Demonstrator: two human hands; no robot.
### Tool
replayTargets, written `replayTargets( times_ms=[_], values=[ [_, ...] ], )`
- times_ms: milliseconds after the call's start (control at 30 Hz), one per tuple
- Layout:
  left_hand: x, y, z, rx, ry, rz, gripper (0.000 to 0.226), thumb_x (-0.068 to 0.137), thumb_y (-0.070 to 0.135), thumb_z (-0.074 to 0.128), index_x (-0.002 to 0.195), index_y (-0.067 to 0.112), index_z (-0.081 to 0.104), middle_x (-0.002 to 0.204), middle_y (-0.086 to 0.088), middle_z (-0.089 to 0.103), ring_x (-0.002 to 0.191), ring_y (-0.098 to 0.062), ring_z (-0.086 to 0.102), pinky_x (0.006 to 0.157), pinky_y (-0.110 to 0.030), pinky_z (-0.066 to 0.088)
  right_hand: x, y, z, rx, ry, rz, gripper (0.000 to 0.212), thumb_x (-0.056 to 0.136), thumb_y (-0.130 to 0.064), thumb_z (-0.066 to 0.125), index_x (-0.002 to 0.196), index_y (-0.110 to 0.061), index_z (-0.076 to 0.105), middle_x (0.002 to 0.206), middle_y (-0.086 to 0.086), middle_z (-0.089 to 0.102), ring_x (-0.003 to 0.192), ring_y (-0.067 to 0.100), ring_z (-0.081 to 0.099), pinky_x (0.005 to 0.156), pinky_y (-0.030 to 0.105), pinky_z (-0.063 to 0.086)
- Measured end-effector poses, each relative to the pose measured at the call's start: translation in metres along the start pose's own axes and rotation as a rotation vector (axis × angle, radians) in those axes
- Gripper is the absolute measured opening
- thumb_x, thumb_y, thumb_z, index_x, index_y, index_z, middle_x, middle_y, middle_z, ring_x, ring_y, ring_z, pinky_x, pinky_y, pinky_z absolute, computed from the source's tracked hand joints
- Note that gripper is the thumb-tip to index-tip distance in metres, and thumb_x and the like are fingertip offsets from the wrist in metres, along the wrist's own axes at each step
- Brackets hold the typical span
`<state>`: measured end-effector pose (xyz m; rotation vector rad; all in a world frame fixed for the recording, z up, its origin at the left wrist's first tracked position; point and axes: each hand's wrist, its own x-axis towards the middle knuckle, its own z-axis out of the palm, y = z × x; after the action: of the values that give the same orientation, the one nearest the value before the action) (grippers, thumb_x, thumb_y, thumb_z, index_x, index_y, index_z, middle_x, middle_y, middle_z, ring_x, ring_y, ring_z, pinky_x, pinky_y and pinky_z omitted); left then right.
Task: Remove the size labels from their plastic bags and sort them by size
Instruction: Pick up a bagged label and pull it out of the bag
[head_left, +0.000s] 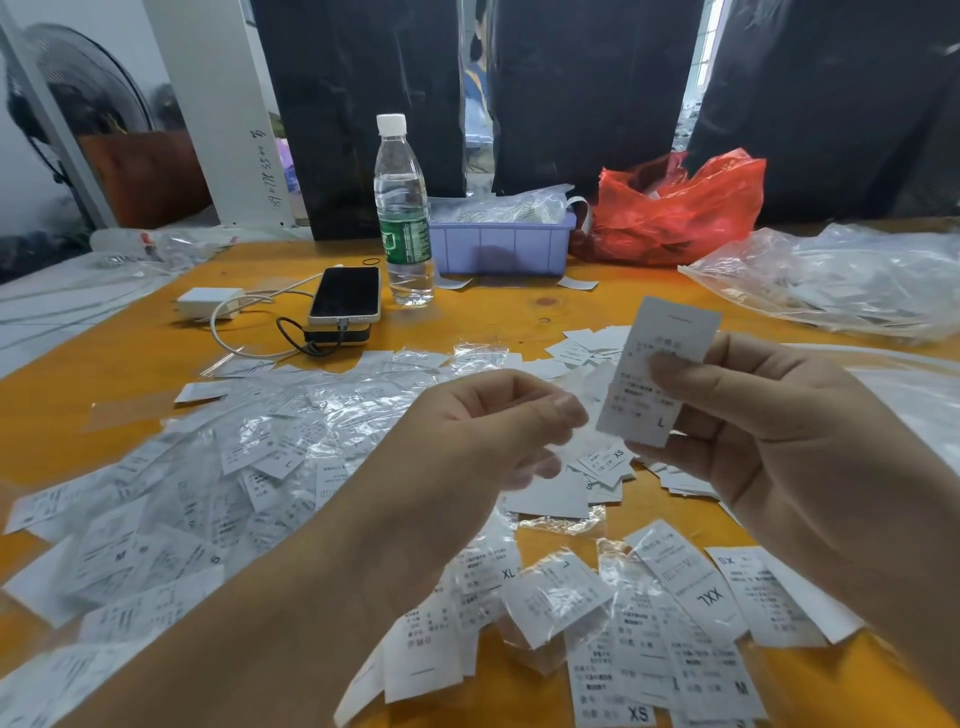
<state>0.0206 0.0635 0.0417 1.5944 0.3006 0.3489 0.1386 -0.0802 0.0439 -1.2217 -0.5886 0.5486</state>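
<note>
My right hand (769, 415) pinches a white size label (660, 364) marked L, held upright above the table between thumb and fingers. My left hand (467, 447) hovers just left of it with its fingers curled; thumb and forefinger are pressed together, and I cannot make out anything between them. Below lie several loose labels (691, 582) marked XS, XXL, XL and M. A heap of labels still in clear plastic bags (234, 467) covers the table's left side. A small stack of bare labels (608, 462) sits under my hands.
On the orange table (519, 312) stand a water bottle (402, 208), a phone (345, 293) on a power bank with cable, a lilac tray (498, 244), a red plastic bag (680, 208) and crumpled clear plastic (831, 280) at the right.
</note>
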Motion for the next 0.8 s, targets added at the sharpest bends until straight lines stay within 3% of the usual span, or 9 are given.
replayTargets(
  times_ms=[133, 267, 400, 533, 633, 700, 800],
  values=[
    [0.0005, -0.0013, 0.0002, -0.042, -0.032, -0.051, 0.016, 0.062, 0.038, 0.070, 0.070, 0.025, 0.074, 0.075, 0.004, 0.070, 0.066, -0.008, 0.064, 0.084, -0.035, 0.051, -0.0015, -0.0023, 0.0033, -0.016, 0.004, 0.011, 0.017, 0.058, -0.028, 0.074, 0.064, -0.014, 0.065, 0.077, 0.017, 0.064, 0.063, 0.023, 0.053, 0.049, 0.024, 0.050],
    [-0.0004, -0.0017, 0.0007, -0.058, -0.067, -0.077, 0.016, 0.062, 0.038, 0.069, 0.069, 0.024, 0.074, 0.072, 0.002, 0.069, 0.066, -0.011, 0.063, 0.078, -0.034, 0.050, -0.0049, -0.0052, 0.0063, -0.014, -0.025, -0.041, 0.016, 0.061, -0.029, 0.073, 0.057, -0.016, 0.066, 0.074, 0.022, 0.052, 0.048, 0.015, 0.035, 0.043, 0.022, 0.039],
    [-0.0007, -0.0022, 0.0012, -0.058, -0.091, -0.093, 0.012, 0.064, 0.036, 0.069, 0.067, 0.025, 0.074, 0.072, 0.002, 0.068, 0.063, -0.009, 0.062, 0.075, -0.032, 0.049, -0.0073, -0.0062, 0.0069, -0.092, -0.055, -0.094, 0.016, 0.064, -0.031, 0.073, 0.059, -0.017, 0.069, 0.077, 0.037, 0.051, 0.046, 0.015, 0.036, 0.044, 0.023, 0.039],
    [-0.0005, -0.0029, 0.0002, -0.069, -0.108, -0.099, 0.015, 0.064, 0.038, 0.073, 0.069, 0.024, 0.074, 0.073, 0.001, 0.069, 0.065, -0.009, 0.062, 0.075, -0.031, 0.050, -0.0065, -0.0025, 0.0039, -0.153, -0.058, -0.137, 0.018, 0.062, -0.034, 0.075, 0.065, -0.016, 0.071, 0.070, 0.019, 0.061, 0.047, 0.015, 0.041, 0.046, 0.025, 0.041],
    [-0.0004, -0.0032, -0.0006, -0.074, -0.128, -0.090, 0.014, 0.071, 0.037, 0.080, 0.072, 0.024, 0.074, 0.074, 0.001, 0.068, 0.064, -0.009, 0.060, 0.071, -0.030, 0.047, -0.0054, -0.0004, 0.0015, -0.195, -0.087, -0.150, 0.024, 0.061, -0.034, 0.078, 0.073, -0.014, 0.073, 0.070, 0.018, 0.063, 0.048, 0.016, 0.042, 0.047, 0.025, 0.042],
    [-0.0003, -0.0028, -0.0016, -0.086, -0.126, -0.079, 0.013, 0.069, 0.037, 0.074, 0.072, 0.024, 0.074, 0.073, 0.002, 0.067, 0.063, -0.009, 0.059, 0.070, -0.029, 0.046, -0.0043, -0.0004, -0.0011, -0.238, -0.125, -0.135, 0.029, 0.057, -0.025, 0.088, 0.082, -0.015, 0.076, 0.072, 0.023, 0.063, 0.049, 0.016, 0.045, 0.048, 0.026, 0.042],
    [0.0004, -0.0021, -0.0029, -0.084, -0.107, -0.064, 0.012, 0.073, 0.036, 0.076, 0.072, 0.024, 0.075, 0.071, 0.003, 0.066, 0.062, -0.009, 0.059, 0.069, -0.030, 0.046, -0.0034, -0.0003, -0.0021, -0.268, -0.239, -0.080, 0.025, 0.066, -0.022, 0.077, 0.091, -0.014, 0.078, 0.074, 0.021, 0.065, 0.051, 0.016, 0.050, 0.047, 0.023, 0.044]
  ],
)
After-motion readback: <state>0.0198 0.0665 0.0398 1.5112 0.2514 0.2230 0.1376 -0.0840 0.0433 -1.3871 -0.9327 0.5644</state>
